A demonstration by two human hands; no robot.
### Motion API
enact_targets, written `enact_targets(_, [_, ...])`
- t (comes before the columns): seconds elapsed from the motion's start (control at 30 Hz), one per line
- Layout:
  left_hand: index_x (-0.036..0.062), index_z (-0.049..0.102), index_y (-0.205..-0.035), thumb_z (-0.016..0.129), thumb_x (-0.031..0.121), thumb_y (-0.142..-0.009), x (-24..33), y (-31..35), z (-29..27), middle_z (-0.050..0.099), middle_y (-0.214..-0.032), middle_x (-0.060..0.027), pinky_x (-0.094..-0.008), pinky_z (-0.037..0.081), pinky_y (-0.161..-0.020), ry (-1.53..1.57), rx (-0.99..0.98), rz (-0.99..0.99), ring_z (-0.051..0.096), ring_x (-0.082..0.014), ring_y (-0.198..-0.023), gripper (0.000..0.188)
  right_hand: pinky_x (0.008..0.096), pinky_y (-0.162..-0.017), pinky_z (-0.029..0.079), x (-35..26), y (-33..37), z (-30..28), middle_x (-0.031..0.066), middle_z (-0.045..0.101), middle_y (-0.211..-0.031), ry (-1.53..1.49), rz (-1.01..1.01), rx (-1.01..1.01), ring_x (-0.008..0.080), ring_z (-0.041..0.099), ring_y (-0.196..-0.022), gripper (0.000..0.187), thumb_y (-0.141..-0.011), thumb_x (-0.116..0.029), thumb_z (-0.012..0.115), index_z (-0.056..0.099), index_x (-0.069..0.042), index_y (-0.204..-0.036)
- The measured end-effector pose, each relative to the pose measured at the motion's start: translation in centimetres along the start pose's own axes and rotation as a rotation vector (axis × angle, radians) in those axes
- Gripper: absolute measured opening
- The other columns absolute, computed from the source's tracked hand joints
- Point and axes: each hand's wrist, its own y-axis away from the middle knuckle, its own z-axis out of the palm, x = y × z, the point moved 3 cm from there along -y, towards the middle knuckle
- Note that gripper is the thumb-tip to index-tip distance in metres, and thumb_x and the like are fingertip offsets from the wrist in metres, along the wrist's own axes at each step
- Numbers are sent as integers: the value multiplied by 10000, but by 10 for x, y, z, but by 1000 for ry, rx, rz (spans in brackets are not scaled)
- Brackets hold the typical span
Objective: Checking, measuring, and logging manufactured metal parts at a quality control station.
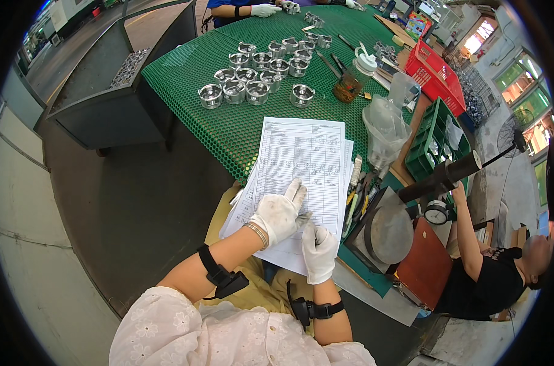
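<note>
A: Our left hand [278, 216] lies palm down on the printed form [301, 152], two fingers stretched across its rows, gripping nothing that we can see. Our right hand [319, 251] is curled over the lower sheets; we can't tell whether it pinches paper.

B: And where do we have the form?

A: Across the near edge of the green table [185, 76]: its upper part rests on the mesh, its lower part reaches past that edge above our lap, with other sheets fanned beneath.

B: Then sliding is our worry. The overhang looks poorly supported, so if our left hand lifted while our right tugged, we could drag the pile off the table.

A: The gloves bother us too. The left thumb looks grey, so we might smudge the handwriting, and thick fabric could make us catch two sheets at once.

B: And around the table?

A: Near its right corner lie handled tools [362, 198], where paper could snag. Farther along that side, the bottle with brown contents [347, 89] could stain our sheets if we knocked it over. The silver cylinders [257, 91] stand around the table's middle; pushing the form outward might nudge the nearest.
</note>
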Motion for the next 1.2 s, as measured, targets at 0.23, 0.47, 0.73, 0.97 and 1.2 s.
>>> enact_targets(0.23, [-41,473,-1324,484,463,-924,1,1,0,408,-1417,-259,-381,529,-761,9,-3,0,668,-302,-844,644,403,-466,353,2,2,-1,146,493,-517,-4,13,-12,316,468,-461,322,-857,-60,633,472,-23,-582])
enact_targets(0.47, [-46,470,-1322,489,454,-924,3,2,-1,411,-1410,-270,-375,530,-745,-3,3,8,672,-300,-830,640,404,-460,348,3,3,-1,144,479,-509,50,-39,8,321,462,-460,343,-850,-53,642,445,-32,-569])
enact_targets(0.73, [-47,454,-1332,490,459,-920,3,-1,-3,413,-1411,-266,-377,532,-734,-28,-15,7,675,-296,-818,653,408,-456,342,-4,-1,-2,141,482,-508,56,-42,49,322,459,-457,350,-851,-54,642,442,-35,-564])
enact_targets(0.97, [-52,457,-1327,523,418,-901,2,0,-4,423,-1399,-274,-387,534,-724,-22,49,34,676,-311,-814,638,422,-456,344,1,0,-2,173,487,-517,18,-30,68,337,463,-454,356,-875,-108,627,474,-29,-564])
enact_targets(1.2, [-18,491,-1312,530,384,-898,1,6,-6,469,-1363,-260,-382,538,-748,-84,10,85,674,-320,-874,579,421,-452,361,4,4,-5,215,491,-532,-116,173,21,341,474,-445,384,-888,-170,617,504,4,-564])
